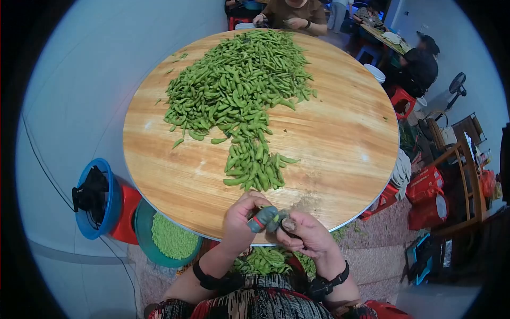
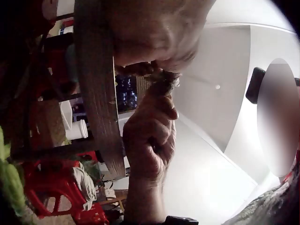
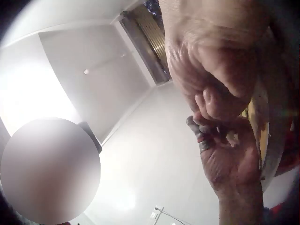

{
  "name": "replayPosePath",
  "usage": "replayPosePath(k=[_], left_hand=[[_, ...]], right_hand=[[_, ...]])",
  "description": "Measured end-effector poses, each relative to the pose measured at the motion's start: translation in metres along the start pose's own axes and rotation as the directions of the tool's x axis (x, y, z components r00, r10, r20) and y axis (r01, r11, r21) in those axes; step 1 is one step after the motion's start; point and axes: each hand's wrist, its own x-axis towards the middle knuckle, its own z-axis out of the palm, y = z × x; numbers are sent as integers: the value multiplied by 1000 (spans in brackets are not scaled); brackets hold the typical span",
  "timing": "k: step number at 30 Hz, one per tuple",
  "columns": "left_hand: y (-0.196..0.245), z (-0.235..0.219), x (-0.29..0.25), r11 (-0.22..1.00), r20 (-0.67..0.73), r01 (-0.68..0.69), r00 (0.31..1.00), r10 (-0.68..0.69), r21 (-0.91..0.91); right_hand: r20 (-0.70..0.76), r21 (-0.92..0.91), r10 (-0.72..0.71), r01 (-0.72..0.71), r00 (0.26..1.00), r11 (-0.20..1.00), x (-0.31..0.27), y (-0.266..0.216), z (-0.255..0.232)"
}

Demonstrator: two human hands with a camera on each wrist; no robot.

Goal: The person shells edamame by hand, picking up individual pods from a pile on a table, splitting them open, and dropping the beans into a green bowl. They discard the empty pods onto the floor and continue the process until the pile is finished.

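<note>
Both hands meet over the near edge of the round wooden table (image 1: 340, 143). My left hand (image 1: 245, 217), its thumb wrapped in a grey-green cover with a red band, pinches a small green soybean pod (image 1: 275, 218). From the other side my right hand (image 1: 308, 234) grips the same pod, fingers curled and thumb tip also covered. Most of the pod is hidden by the thumbs. Just beyond the hands lies a small cluster of soybean pods (image 1: 257, 167), running back into a large heap of pods (image 1: 239, 80).
Left of my lap, a green basin (image 1: 141, 228) holds shelled beans (image 1: 172, 238). A blue basin (image 1: 110, 199) with a black item stands beside it. More pods (image 1: 263, 260) lie below the table edge. Across the table sits another person (image 1: 297, 16). Red stools (image 1: 404, 101) stand at right.
</note>
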Motion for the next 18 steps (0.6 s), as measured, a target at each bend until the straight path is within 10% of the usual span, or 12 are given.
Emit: replayPosePath(k=[6, 12, 15, 18], left_hand=[[3, 5, -3, 995, -16, -49, 999, 50, 88], [1, 2, -7, 900, 248, 116, 969, -9, -420], [11, 8, -12, 909, 85, 230, 973, -214, -348], [19, 10, -10, 991, -22, 132, 991, -132, 12]], right_hand=[[-74, 21, 65, -64, 995, 998, -3, 1, 1], [182, 302, 50, -104, 982, 948, -3, 11, 4], [-142, -171, -93, 68, 985, 983, 1, 10, 0], [-287, -548, -271, 75, 919, 833, 4, 2, 14]])
